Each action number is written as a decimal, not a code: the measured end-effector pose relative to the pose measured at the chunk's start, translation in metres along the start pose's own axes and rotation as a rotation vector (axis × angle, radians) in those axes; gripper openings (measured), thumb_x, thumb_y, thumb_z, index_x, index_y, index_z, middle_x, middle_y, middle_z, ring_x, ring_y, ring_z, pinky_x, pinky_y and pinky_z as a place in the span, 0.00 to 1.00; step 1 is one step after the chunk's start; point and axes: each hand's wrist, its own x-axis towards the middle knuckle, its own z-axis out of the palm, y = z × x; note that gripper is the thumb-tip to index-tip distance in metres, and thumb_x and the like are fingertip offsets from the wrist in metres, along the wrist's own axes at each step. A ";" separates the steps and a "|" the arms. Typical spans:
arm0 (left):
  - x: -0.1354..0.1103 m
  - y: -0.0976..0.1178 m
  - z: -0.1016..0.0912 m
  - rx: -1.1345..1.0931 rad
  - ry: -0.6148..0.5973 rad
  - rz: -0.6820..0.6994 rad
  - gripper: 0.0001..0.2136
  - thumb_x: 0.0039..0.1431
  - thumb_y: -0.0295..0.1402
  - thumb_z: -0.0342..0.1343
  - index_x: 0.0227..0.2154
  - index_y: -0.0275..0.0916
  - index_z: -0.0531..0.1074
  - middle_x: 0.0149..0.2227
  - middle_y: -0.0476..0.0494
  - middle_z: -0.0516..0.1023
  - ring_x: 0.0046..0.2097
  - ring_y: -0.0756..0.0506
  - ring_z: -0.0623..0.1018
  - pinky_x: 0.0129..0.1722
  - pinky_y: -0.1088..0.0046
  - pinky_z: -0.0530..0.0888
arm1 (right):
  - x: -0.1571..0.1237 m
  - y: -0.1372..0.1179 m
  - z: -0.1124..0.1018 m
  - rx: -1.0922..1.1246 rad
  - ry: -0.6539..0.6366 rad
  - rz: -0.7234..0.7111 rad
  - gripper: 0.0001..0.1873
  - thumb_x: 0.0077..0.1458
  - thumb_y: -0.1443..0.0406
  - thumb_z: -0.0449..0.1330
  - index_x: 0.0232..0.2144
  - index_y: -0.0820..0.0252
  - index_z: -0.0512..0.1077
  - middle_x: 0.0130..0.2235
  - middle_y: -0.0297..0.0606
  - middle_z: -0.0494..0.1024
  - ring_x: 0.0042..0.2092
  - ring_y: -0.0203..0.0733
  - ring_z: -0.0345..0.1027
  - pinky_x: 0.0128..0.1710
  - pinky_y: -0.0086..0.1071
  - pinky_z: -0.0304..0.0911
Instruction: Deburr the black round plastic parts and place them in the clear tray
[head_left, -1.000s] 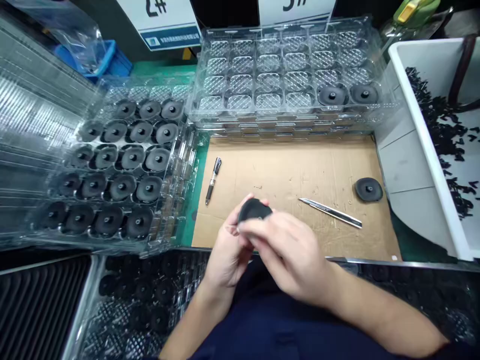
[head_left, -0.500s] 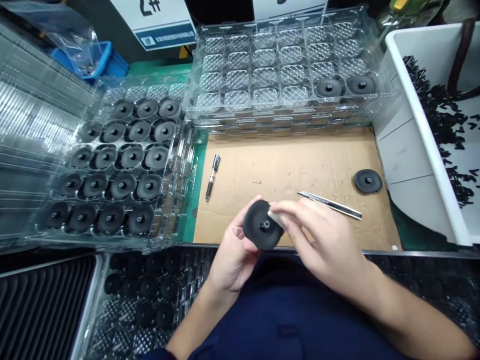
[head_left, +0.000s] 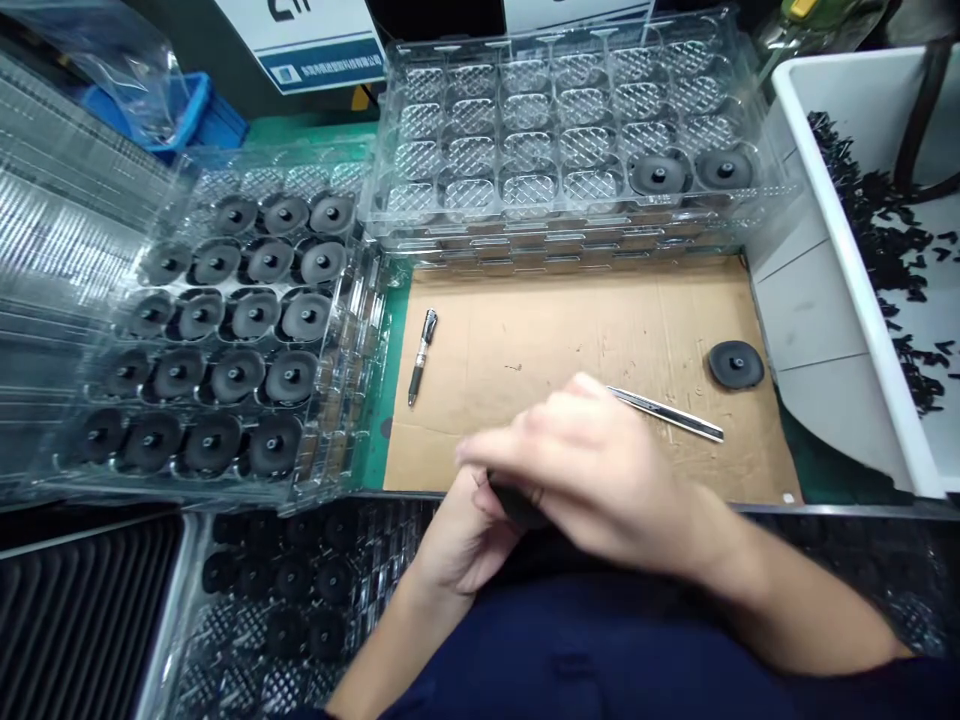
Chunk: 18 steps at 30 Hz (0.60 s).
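My left hand [head_left: 461, 535] is closed round a black dished rubber part [head_left: 516, 502], held above the front edge of the cardboard [head_left: 517, 325]. My right hand [head_left: 592, 470] is laid over that part and hides most of it. Motion blurs its curled fingers, and whatever they pinch is hidden now. To the right, a similar black part [head_left: 736, 365] with a small central stub lies on the cardboard. Between it and my right hand rests a slim silver craft knife [head_left: 667, 412]. A black pen [head_left: 422, 358] lies on the left of the cardboard.
Left stands a clear tray stack [head_left: 330, 400] with rows of black parts. At the back, another clear tray stack [head_left: 480, 205] holds two parts. A white bin [head_left: 847, 290] of small black pieces stands right. A blue box [head_left: 199, 115] sits back left.
My right hand has swung left and over the black part, covering its face and stub. The small whitish piece in its fingers is no longer visible. My left hand keeps its hold.
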 end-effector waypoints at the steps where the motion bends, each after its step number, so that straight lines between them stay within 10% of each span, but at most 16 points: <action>1: 0.000 0.001 -0.001 -0.020 -0.032 -0.008 0.22 0.44 0.42 0.65 0.43 0.38 0.73 0.42 0.43 0.76 0.44 0.43 0.76 0.45 0.69 0.74 | -0.001 0.008 -0.003 0.020 0.015 0.096 0.13 0.61 0.67 0.50 0.45 0.59 0.70 0.36 0.33 0.76 0.34 0.34 0.65 0.36 0.32 0.54; 7: -0.002 0.006 -0.009 -0.154 -0.159 -0.004 0.25 0.48 0.40 0.61 0.51 0.53 0.65 0.52 0.43 0.72 0.51 0.38 0.74 0.45 0.66 0.75 | -0.040 0.056 0.013 0.092 0.008 0.706 0.12 0.58 0.65 0.53 0.44 0.54 0.70 0.40 0.32 0.76 0.31 0.33 0.65 0.31 0.28 0.58; 13: 0.001 0.009 -0.013 -0.169 -0.108 0.028 0.28 0.46 0.41 0.62 0.53 0.51 0.64 0.56 0.42 0.69 0.54 0.36 0.71 0.47 0.64 0.74 | -0.092 0.055 0.064 0.218 -0.160 0.742 0.10 0.58 0.64 0.51 0.39 0.57 0.71 0.37 0.35 0.77 0.36 0.39 0.70 0.35 0.31 0.62; 18: 0.002 0.007 -0.010 -0.128 -0.065 0.043 0.25 0.50 0.41 0.60 0.53 0.52 0.64 0.56 0.42 0.69 0.53 0.37 0.72 0.49 0.63 0.73 | -0.065 0.042 0.036 0.166 0.066 0.736 0.12 0.59 0.63 0.51 0.44 0.56 0.70 0.42 0.37 0.76 0.39 0.39 0.69 0.36 0.31 0.63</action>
